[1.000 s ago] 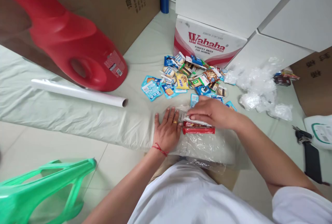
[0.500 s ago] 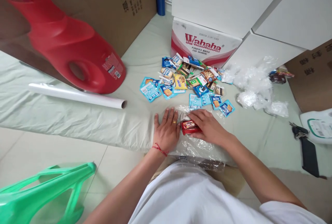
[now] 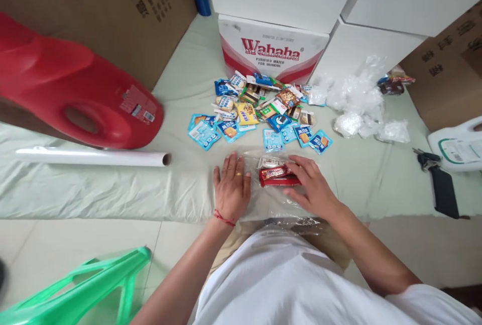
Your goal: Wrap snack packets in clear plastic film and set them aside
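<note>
My left hand (image 3: 230,189) lies flat with fingers spread at the left edge of a clear plastic sheet (image 3: 271,209). On the sheet sit red-wrapped snack bars (image 3: 276,173), with a white-wrapped snack (image 3: 270,163) just behind them. Over the right end of the red bars rests my right hand (image 3: 312,187), its thumb and fingers apart and curved, not closed round them. The hand covers that end. Beyond the hands lies a pile of small wrapped snacks (image 3: 246,113), with light-blue packets (image 3: 273,139) along its near side.
At the left stand a large red bottle (image 3: 113,109) and a white roll (image 3: 94,157). A Wahaba-like printed carton (image 3: 274,48) is at the back. To the right are crumpled clear plastic bundles (image 3: 354,109), keys with a black case (image 3: 444,189) and a white jug (image 3: 459,149). A green stool (image 3: 94,285) stands below.
My right hand has loosened and shifted right, uncovering more of the red and white snacks. My left hand is farther from them. The camera view has shifted.
</note>
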Motion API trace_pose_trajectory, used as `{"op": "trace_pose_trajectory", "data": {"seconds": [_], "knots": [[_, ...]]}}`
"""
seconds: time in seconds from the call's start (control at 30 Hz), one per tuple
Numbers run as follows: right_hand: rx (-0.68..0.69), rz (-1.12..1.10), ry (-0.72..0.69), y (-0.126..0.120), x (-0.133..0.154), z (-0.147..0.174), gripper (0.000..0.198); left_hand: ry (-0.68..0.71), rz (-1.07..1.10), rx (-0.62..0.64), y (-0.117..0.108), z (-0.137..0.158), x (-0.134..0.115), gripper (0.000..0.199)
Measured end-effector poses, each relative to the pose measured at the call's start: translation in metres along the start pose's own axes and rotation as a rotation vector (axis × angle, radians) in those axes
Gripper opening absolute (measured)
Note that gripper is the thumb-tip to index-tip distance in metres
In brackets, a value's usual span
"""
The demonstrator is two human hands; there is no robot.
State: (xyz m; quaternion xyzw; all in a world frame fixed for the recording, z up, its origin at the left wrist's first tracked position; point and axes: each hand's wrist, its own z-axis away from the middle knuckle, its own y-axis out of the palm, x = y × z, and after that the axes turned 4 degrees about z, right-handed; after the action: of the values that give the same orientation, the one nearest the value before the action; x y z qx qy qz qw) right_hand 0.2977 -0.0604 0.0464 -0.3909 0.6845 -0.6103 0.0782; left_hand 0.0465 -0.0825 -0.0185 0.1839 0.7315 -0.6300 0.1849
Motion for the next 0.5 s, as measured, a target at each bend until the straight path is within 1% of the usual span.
{"op": "trace_pose_trajectory", "data": {"seconds": [0.03,0.1,0.17,0.2,0.23,0.3,0.37,0.43,0.5], "knots": [[-0.027,-0.042,-0.015,-0.008,0.003,0.01,0.07,-0.002,0.015,0.002,-0.002,0.0,0.001,0.054],[-0.042,-0.062,-0.068,-0.017,0.013,0.033,0.086,-0.005,0.041,0.012,-0.004,-0.001,0.003,0.053],[-0.008,0.012,-0.113,-0.014,0.023,0.056,0.102,-0.02,0.061,0.017,-0.006,-0.002,0.006,0.053],[0.018,0.069,-0.113,-0.01,0.028,0.066,0.102,-0.028,0.066,0.016,-0.007,-0.004,0.007,0.052],[0.048,0.125,-0.102,-0.003,0.032,0.074,0.097,-0.035,0.066,0.013,-0.007,-0.006,0.008,0.052],[0.09,0.207,-0.052,0.01,0.038,0.083,0.074,-0.042,0.05,0.006,-0.007,-0.01,0.011,0.05],[0.082,0.221,-0.01,0.019,0.04,0.082,0.053,-0.044,0.026,0.002,-0.007,-0.015,0.015,0.049],[0.04,0.172,0.022,0.02,0.04,0.074,0.041,-0.036,0.017,-0.005,-0.007,-0.019,0.02,0.049],[0.025,0.093,0.061,0.013,0.035,0.059,0.032,0.008,0.043,-0.043,-0.01,-0.022,0.025,0.047]]}}
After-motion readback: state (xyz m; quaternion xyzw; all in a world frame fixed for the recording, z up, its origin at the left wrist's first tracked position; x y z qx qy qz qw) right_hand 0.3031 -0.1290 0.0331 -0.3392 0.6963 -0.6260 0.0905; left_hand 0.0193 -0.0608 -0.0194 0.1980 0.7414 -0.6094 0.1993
